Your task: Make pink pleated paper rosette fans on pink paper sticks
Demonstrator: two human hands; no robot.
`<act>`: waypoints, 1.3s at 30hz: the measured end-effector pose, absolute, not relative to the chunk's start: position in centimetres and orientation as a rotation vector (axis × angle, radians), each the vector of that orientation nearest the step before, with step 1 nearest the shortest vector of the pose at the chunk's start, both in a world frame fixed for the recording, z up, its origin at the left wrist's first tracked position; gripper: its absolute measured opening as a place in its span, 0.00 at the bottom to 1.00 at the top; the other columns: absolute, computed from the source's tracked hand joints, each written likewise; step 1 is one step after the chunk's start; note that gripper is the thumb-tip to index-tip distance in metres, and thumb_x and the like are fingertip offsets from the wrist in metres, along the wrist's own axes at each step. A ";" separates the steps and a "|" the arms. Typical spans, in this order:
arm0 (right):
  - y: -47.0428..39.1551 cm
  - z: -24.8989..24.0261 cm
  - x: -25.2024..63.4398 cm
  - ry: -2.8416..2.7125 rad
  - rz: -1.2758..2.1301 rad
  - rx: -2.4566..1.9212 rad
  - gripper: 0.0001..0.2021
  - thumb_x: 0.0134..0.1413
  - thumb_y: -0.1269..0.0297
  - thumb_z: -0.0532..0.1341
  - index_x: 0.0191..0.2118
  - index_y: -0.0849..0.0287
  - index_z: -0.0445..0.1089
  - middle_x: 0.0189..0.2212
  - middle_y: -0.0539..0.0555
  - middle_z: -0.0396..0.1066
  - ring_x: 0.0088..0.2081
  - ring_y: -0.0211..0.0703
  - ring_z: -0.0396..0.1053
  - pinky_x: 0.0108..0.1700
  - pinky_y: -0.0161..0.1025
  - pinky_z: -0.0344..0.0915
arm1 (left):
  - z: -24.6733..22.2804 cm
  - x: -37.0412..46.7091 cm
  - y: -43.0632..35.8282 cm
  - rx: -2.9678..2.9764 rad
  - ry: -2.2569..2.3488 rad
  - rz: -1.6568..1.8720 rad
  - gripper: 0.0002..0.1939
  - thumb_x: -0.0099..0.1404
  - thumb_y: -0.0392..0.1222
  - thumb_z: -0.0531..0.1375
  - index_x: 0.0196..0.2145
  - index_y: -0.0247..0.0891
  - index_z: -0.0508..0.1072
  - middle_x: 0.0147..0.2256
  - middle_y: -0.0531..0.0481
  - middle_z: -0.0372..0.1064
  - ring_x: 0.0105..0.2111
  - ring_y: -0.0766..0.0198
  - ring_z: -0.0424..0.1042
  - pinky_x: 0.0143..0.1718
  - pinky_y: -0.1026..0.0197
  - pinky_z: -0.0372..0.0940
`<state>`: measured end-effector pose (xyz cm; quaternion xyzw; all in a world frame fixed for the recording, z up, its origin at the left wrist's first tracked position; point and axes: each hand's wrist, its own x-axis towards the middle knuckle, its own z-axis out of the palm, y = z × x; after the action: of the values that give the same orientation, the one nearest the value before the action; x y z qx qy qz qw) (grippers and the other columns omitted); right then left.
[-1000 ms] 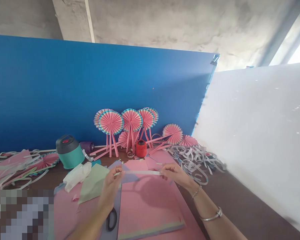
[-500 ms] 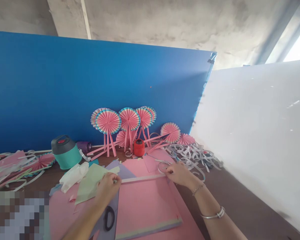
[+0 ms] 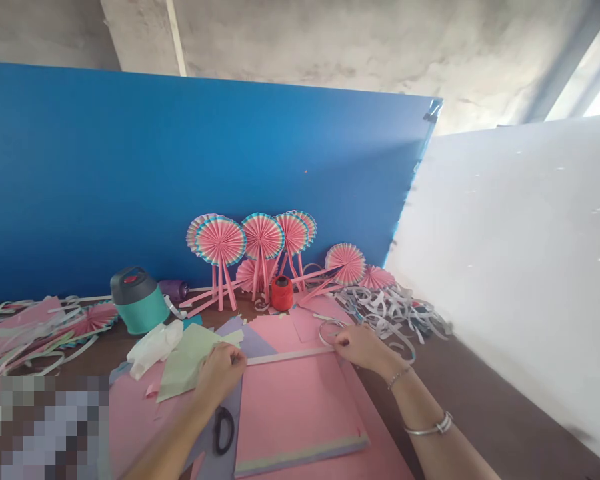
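Observation:
A pale strip (image 3: 290, 357) lies along the far edge of a pink sheet (image 3: 300, 407), whose near edge shows green and purple bands. My left hand (image 3: 223, 370) pinches the strip's left end, beside a light green sheet (image 3: 183, 367). At the strip's right end, the fingers of my right hand (image 3: 363, 347) are closed on it, with a loop of the strip (image 3: 330, 331) curling up beside them. Black scissor handles (image 3: 224, 431) rest just left of the pink sheet, on purple paper.
Pink pleated paper fans (image 3: 221, 241) lean against the blue panel (image 3: 130, 167). A red container (image 3: 281, 293), a teal-and-grey container (image 3: 139, 303) and a purple object (image 3: 173, 290) stand at the back. Curled strips (image 3: 390, 310) are heaped at right, beside a white wall (image 3: 520, 267).
The view has shifted slightly, so the whole scene sits a little further right. Both hands keep their places at the two ends of the strip.

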<state>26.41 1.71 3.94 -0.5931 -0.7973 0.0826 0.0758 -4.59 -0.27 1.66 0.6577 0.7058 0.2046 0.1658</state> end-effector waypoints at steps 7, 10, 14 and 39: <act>1.5 4.1 26.3 -2.384 0.312 -1.697 0.14 0.42 0.74 0.52 0.13 0.56 0.65 0.14 0.45 0.59 0.21 0.34 0.53 0.34 0.35 0.52 | 1.0 -5.0 0.0 1.876 1.986 0.588 0.07 0.56 0.37 0.54 0.24 0.39 0.71 0.35 0.46 0.72 0.41 0.55 0.69 0.39 0.59 0.60; 1.5 4.0 26.3 -2.367 0.294 -1.672 0.15 0.44 0.74 0.53 0.13 0.56 0.65 0.14 0.46 0.61 0.21 0.35 0.55 0.34 0.36 0.52 | 0.7 -5.1 0.1 1.863 1.978 0.666 0.07 0.55 0.38 0.54 0.24 0.40 0.71 0.34 0.47 0.72 0.39 0.56 0.70 0.38 0.60 0.60; 1.7 4.1 26.3 -2.275 0.245 -1.626 0.14 0.48 0.72 0.52 0.17 0.56 0.70 0.19 0.48 0.68 0.26 0.38 0.62 0.38 0.38 0.54 | 0.4 -5.0 0.5 1.757 1.882 0.915 0.07 0.55 0.42 0.53 0.24 0.41 0.68 0.29 0.50 0.71 0.31 0.58 0.70 0.32 0.61 0.61; 3.8 2.1 24.9 -1.651 0.176 -1.327 0.26 0.49 0.68 0.51 0.57 0.59 0.62 0.56 0.61 0.59 0.59 0.52 0.54 0.59 0.52 0.52 | 5.5 -5.3 -2.5 2.078 1.267 1.950 0.03 0.64 0.38 0.53 0.32 0.42 0.65 0.31 0.49 0.68 0.34 0.61 0.68 0.37 0.59 0.64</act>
<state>24.95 3.76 2.11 -0.5455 -0.6788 0.0721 0.4862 -5.28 -2.48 5.48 0.6663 0.4063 0.6252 0.0112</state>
